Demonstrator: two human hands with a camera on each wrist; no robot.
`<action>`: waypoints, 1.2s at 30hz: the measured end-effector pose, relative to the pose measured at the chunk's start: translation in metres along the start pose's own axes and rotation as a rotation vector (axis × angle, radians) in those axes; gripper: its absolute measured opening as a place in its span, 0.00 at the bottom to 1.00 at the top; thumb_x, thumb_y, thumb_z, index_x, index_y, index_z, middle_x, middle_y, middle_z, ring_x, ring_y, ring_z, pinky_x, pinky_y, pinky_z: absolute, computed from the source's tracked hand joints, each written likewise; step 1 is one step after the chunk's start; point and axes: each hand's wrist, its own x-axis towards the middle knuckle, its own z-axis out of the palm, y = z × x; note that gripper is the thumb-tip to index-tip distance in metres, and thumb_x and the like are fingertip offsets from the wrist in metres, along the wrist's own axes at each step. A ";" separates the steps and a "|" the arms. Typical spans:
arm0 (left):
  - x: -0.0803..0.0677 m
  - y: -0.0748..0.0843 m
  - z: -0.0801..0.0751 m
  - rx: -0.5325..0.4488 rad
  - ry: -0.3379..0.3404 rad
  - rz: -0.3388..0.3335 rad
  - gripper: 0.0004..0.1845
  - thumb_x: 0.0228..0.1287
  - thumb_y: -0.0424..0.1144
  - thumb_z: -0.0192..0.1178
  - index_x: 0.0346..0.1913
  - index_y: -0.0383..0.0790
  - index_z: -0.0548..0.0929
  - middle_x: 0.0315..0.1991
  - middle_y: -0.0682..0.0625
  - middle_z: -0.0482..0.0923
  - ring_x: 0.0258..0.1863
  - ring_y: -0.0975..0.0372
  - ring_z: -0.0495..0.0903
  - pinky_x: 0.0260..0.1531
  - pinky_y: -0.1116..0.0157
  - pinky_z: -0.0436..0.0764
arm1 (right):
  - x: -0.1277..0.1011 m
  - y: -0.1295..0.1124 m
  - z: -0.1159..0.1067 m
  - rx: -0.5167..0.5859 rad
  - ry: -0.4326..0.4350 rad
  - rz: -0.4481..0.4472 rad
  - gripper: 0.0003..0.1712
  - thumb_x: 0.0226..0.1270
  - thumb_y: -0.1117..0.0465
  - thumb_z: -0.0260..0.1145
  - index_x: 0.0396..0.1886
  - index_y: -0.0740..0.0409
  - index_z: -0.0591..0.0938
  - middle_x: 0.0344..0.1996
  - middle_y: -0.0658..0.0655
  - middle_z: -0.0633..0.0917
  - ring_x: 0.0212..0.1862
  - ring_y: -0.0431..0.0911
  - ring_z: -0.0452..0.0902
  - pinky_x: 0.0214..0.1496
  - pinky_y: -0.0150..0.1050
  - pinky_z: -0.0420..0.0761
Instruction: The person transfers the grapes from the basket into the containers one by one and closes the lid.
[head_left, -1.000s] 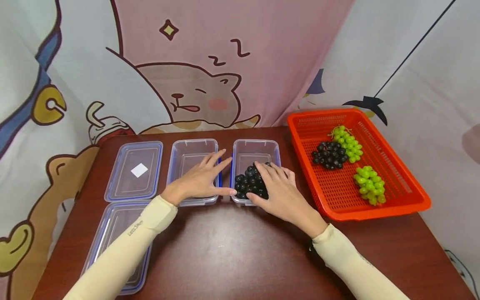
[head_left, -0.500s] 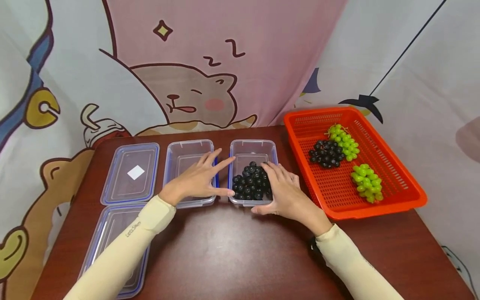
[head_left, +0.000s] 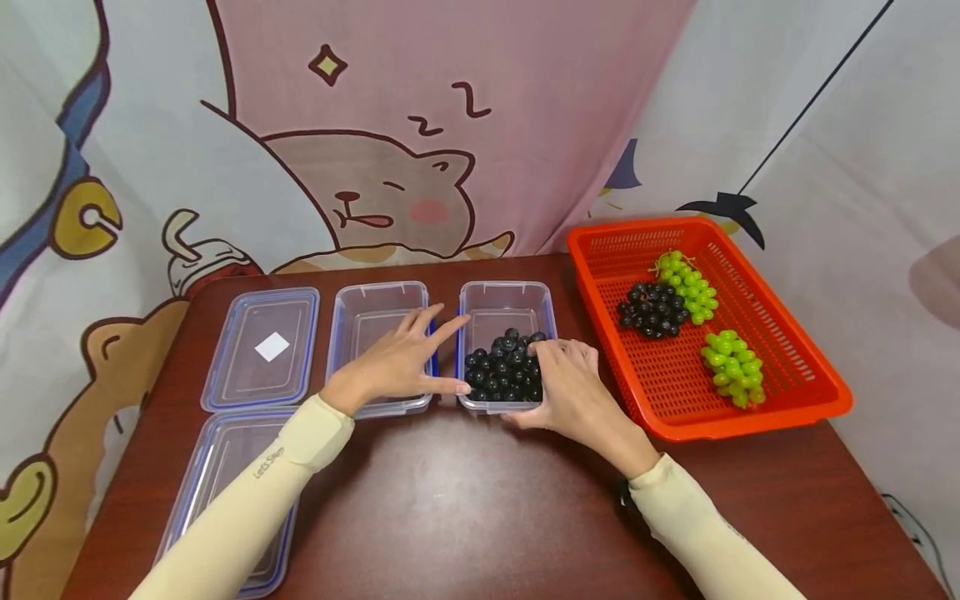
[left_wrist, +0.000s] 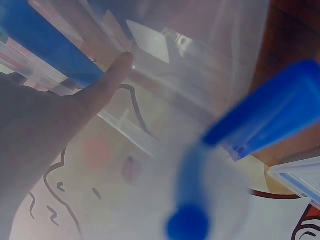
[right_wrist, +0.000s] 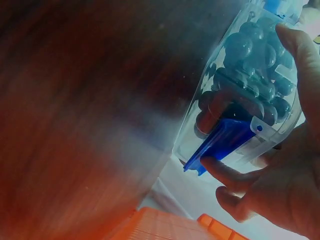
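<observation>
Head view. A clear plastic box (head_left: 507,310) with blue side clips stands at the centre of the dark wooden table (head_left: 465,500); a bunch of black grapes (head_left: 504,367) fills its near half. The right hand (head_left: 568,390) wraps the box's 4 o'clock corner, thumb along the near wall and curled fingers over the rim, touching the grapes. The left hand (head_left: 396,360) lies flat with straight, spread fingers across an empty clear box (head_left: 378,304) at 9 o'clock of the first, its thumb tip and index finger reaching the filled box's left wall. The left sleeve (head_left: 258,492) bears small lettering, too small to read. Two blue-rimmed lids (head_left: 260,348) lie further out at 9 o'clock, the far one carrying a blank white sticker (head_left: 272,346). At 3 o'clock an orange basket (head_left: 787,333) holds one dark bunch and two green bunches.

Left wrist view. One straight finger (left_wrist: 107,80) presses a transparent box wall beside a blue clip (left_wrist: 45,45); the picture is blurred.

Right wrist view. Seen from below, the grapes (right_wrist: 255,75) press against the clear floor of the box, and curled fingers (right_wrist: 235,175) grip the wall at a blue clip (right_wrist: 222,142).
</observation>
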 end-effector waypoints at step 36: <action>-0.002 0.003 0.001 -0.009 -0.020 -0.008 0.59 0.67 0.75 0.66 0.91 0.63 0.46 0.89 0.37 0.41 0.83 0.29 0.47 0.64 0.25 0.70 | -0.006 -0.002 -0.014 0.144 -0.150 0.079 0.76 0.51 0.31 0.87 0.87 0.59 0.55 0.86 0.67 0.56 0.84 0.73 0.46 0.73 0.78 0.58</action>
